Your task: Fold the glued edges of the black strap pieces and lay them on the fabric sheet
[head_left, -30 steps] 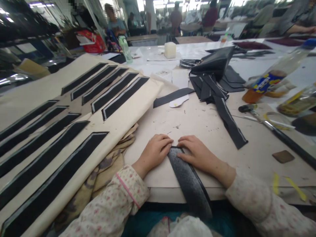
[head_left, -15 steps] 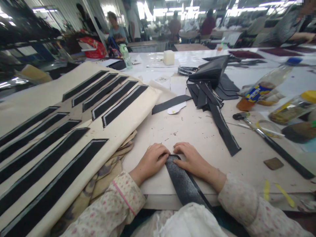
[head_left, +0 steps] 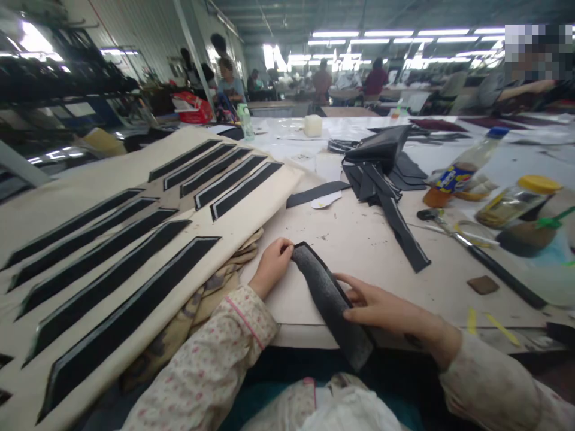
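Observation:
A long dark grey strip [head_left: 327, 296] runs from the table's near part over its front edge toward my lap. My left hand [head_left: 272, 266] pinches the strip's far end, which is lifted a little off the table. My right hand [head_left: 381, 308] grips the strip's middle, thumb over the top and fingers beneath. Both sleeves are pale with a small flower print.
A cream cloth [head_left: 251, 215] on the left carries several black strips [head_left: 128, 317] in rows. More black strips [head_left: 386, 185] are piled at the centre back. Bottles [head_left: 458, 173], a jar [head_left: 516, 200] and a long tool [head_left: 485, 254] lie on the right. Other people work at tables behind.
Both hands were pressing the strip's end flat on the table. Now the left hand has lifted that end and the right hand has slid back to grip the strip's middle.

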Tool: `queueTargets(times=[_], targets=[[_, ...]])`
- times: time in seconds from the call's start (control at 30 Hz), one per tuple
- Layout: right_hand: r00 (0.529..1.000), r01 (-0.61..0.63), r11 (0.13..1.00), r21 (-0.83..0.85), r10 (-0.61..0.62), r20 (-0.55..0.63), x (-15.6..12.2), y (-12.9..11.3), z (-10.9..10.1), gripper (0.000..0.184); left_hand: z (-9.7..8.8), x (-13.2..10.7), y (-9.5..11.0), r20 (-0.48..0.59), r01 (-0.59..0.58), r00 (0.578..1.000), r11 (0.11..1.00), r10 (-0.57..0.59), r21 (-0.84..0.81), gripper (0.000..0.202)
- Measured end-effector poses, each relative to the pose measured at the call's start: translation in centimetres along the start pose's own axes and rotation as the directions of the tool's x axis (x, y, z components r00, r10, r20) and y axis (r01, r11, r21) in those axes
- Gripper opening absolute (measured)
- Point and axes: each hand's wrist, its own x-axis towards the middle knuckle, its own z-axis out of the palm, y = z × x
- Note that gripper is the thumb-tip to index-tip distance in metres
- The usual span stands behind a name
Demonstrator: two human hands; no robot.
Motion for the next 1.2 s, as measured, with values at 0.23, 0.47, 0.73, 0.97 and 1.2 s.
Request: queueTargets(times=[0.23,0.47,0.73,0.97,1.2], targets=[[0.948,-0.182,0.695,-0.695,-0.065,-0.313,-2.0,0.7,-4.9,0.062,-2.0,-1.7,0.0,0.101,0.039,0.994,0.999,-0.038,-0.012,0.015],[0.916,-0.099,0.463,-0.881,-0.304,-0.263,1.3,0.7,-6.5,0.042,-3.9,-4.6,0.3,0.348,0.052,0.936,0.998,-0.058,0.027,0.037],[0.886,0.210,0.563,-0.799,-0.456,-0.088,7.8,-1.3,0.5,0.030,-4.2,-2.9,0.1,0.462,-0.079,0.887,0.992,0.027,0.094,0.037],[0.866,0.252,0.614,-0.748,-0.487,-0.109,8.6,-0.1,0.9,0.024,-3.1,-2.7,-0.2,0.374,-0.184,0.921,0.969,0.112,0.164,0.025],[0.869,0.257,0.619,-0.742,-0.484,-0.102,8.3,-0.4,1.3,0.020,-3.1,-3.2,-0.4,0.325,-0.228,0.931,0.961,0.168,0.154,0.021]])
